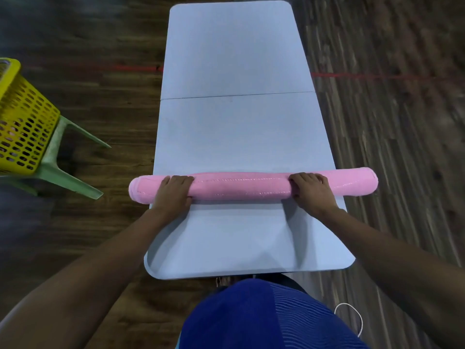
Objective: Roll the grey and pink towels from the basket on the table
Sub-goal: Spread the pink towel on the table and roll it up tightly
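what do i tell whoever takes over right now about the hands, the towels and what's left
Left hand: fingers curled over the pink cloth towel, near its left end.
Right hand: gripping the same towel near its right end.
Towel: a long tight roll lying across the pale blue folding table, both ends overhanging the sides.
Yellow perforated plastic basket: on a green plastic chair to the left; its contents cannot be made out.
Done: the pink towel looks fully rolled.
To do: no grey towel in view, so fetch and roll it, probably from the basket.
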`<state>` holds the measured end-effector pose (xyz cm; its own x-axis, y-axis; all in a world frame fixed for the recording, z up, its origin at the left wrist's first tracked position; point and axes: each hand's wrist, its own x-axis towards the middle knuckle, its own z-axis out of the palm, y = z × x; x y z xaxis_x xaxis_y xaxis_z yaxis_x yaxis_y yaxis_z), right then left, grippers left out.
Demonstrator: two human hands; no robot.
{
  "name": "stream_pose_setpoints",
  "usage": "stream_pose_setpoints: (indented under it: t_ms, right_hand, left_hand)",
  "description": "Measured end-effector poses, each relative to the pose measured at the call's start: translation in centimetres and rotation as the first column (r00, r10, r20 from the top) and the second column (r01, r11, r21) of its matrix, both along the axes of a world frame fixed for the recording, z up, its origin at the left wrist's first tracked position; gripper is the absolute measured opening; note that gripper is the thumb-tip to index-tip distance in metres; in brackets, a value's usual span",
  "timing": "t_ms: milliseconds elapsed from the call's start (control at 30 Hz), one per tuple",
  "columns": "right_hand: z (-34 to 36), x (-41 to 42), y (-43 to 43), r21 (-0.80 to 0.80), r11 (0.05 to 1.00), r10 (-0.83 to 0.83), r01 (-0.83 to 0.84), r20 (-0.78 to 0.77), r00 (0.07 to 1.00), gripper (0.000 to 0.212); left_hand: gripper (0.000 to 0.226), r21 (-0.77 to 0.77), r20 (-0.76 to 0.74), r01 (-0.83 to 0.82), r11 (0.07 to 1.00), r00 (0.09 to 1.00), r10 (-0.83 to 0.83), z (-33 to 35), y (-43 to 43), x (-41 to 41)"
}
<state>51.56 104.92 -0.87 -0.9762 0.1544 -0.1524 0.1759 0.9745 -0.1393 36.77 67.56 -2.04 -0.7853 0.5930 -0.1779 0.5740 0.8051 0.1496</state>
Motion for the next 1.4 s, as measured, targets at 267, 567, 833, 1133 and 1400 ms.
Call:
stream_pose_setpoints:
  t_ms: [267, 567, 833, 1133, 1400]
  right_hand:
    - [2.0, -3.1, 4.8, 0.035, 0.999, -0.028, 0.018, 0.298, 0.954, 0.072]
    - [0.5, 0.4, -2.3, -0.196, 0.849, -0.406, 0.491, 0.353, 0.843, 0.068]
    - [0.9, -1.3, -11.5, -0.380, 0.457, -0.653, 0.804, 0.470, 0.593, 0.067]
    - [1.9, -2.5, -13.0, -0.482, 0.126, -0.649, 0.867, 0.621, 0.439, 0.081]
    - [1.7, -2.0, -16.0, -0.400, 0.478, -0.695, 0.782, 0.373, 0.615, 0.135]
  left_hand:
    - [0.074, -0.197, 0.156, 0.102, 0.975, 0.985, -0.072, 0.6, -1.2, -4.2]
    - [0.060, -0.095, 0.191, -0.444, 0.891, 0.871, 0.454, -0.1, 3.5, 5.3]
    - [0.073, 0.008, 0.510, -0.803, 0.597, 0.517, 0.688, 1.0, 12.0, 10.7]
    - [0.068, 0.161, 0.808, -0.824, 0.544, 0.426, 0.406, 1.8, 13.3, 13.2]
    - [0.054, 0.202, 0.846, -0.746, 0.635, 0.459, 0.270, 1.9, 10.4, 14.3]
